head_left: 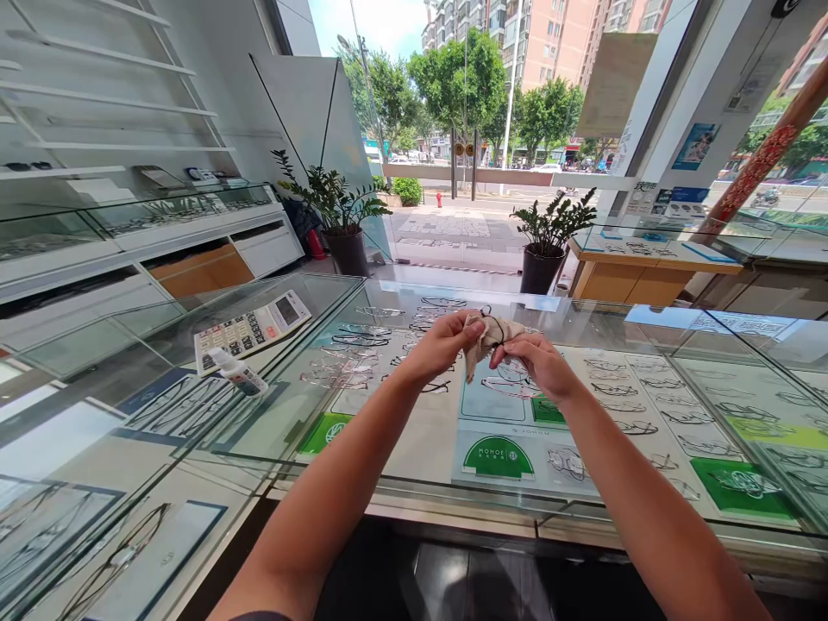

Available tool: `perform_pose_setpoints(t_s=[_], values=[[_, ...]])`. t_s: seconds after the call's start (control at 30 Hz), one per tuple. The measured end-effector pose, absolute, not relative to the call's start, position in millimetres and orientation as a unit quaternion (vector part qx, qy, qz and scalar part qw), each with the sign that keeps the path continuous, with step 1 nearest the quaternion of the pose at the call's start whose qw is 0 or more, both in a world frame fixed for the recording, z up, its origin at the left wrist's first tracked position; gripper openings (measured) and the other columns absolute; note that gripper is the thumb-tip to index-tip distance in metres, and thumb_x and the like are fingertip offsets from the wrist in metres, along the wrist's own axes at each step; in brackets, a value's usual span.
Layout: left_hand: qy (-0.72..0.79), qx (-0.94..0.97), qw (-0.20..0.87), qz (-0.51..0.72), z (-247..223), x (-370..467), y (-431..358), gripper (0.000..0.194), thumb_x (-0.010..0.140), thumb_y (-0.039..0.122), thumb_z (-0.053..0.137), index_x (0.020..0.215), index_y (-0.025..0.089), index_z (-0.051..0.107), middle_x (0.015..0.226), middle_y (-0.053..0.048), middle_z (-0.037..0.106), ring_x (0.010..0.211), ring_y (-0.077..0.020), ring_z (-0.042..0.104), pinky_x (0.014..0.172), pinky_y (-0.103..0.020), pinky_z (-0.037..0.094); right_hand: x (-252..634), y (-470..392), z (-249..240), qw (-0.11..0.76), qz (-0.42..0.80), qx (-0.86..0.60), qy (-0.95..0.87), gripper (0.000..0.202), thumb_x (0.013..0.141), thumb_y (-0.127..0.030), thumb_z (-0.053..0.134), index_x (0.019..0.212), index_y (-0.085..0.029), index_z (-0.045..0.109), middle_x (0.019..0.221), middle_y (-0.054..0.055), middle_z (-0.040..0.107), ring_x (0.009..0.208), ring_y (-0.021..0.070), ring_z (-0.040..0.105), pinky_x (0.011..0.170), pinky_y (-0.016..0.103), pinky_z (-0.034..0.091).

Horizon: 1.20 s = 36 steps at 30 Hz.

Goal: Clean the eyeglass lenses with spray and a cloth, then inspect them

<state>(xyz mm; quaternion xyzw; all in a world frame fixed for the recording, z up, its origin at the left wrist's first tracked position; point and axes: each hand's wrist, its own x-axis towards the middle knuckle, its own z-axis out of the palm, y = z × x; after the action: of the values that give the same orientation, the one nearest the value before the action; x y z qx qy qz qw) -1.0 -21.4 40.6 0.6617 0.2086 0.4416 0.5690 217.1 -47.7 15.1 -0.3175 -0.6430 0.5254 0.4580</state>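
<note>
Over the glass display counter (pixel 414 414) both my hands are raised, close together. A crumpled beige cloth (pixel 475 355) is wrapped around a pair of dark, thin-rimmed eyeglasses (pixel 499 328), so most of the glasses are hidden. My left hand (pixel 453 338) is closed, pinching the cloth against the glasses from the left. From the right, my right hand (pixel 536 358) has its fingers closed on the rim and the cloth. Beneath the hands, rows of eyeglass frames (pixel 617 390) lie inside the counter under the glass.
On the counter's left stand a large calculator (pixel 252 332) and a small white bottle (pixel 238 371). Green MOHOE cards (pixel 498 457) lie inside the case. Beyond are two potted plants (pixel 342 216), glass doors, another display case (pixel 194 211) at left and a wooden cabinet (pixel 637 276) at right.
</note>
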Motion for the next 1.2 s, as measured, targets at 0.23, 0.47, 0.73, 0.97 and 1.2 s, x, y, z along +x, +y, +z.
perform_pose_setpoints(t_s=[0.23,0.47,0.73,0.97,1.2], values=[[0.184,0.625,0.590,0.476,34.4,16.0,-31.4,0.045,0.085,0.052,0.091,0.090,0.019,0.060,0.064,-0.002,0.069,0.056,-0.0136,0.062,0.056,-0.025,0.045,210.3,-46.9,10.5,0.454,0.528,-0.297,-0.653,0.034,0.095,-0.050,0.071,0.083,-0.021,0.085,0.089,0.008,0.077,0.097,0.0251,0.066,0.101,0.041,0.048],[0.214,0.569,0.613,0.504,26.6,22.2,-26.2,0.056,0.094,0.071,0.073,0.080,0.019,0.059,0.050,0.001,0.059,0.041,-0.0105,0.049,0.045,-0.023,0.038,201.8,-50.2,6.8,0.448,0.519,-0.296,-0.665,0.038,0.098,-0.056,0.072,0.090,-0.021,0.085,0.095,0.008,0.077,0.099,0.0260,0.067,0.101,0.042,0.049],[0.184,0.517,0.673,0.495,24.0,20.9,-18.8,0.051,0.084,0.062,0.089,0.083,0.014,0.070,0.069,-0.003,0.069,0.063,-0.0121,0.062,0.066,-0.024,0.053,212.5,-45.5,7.2,0.480,0.513,-0.314,-0.639,0.037,0.100,-0.055,0.070,0.097,-0.021,0.084,0.098,0.008,0.076,0.100,0.0249,0.064,0.096,0.039,0.049],[0.223,0.442,0.678,0.544,19.3,14.9,-6.3,0.056,0.073,0.054,0.100,0.103,0.012,0.077,0.090,-0.006,0.078,0.080,-0.0137,0.070,0.079,-0.024,0.058,219.3,-47.2,16.9,0.539,0.486,-0.314,-0.612,0.033,0.097,-0.057,0.075,0.095,-0.026,0.085,0.104,0.005,0.067,0.088,0.0193,0.053,0.082,0.034,0.045],[0.239,0.513,0.677,0.470,24.4,15.4,-16.0,0.062,0.074,0.066,0.095,0.101,0.013,0.080,0.083,-0.005,0.076,0.079,-0.0152,0.068,0.080,-0.026,0.056,224.9,-41.1,17.0,0.612,0.494,-0.289,-0.545,0.026,0.094,-0.054,0.080,0.101,-0.030,0.087,0.117,0.005,0.069,0.109,0.0222,0.060,0.089,0.032,0.049]])
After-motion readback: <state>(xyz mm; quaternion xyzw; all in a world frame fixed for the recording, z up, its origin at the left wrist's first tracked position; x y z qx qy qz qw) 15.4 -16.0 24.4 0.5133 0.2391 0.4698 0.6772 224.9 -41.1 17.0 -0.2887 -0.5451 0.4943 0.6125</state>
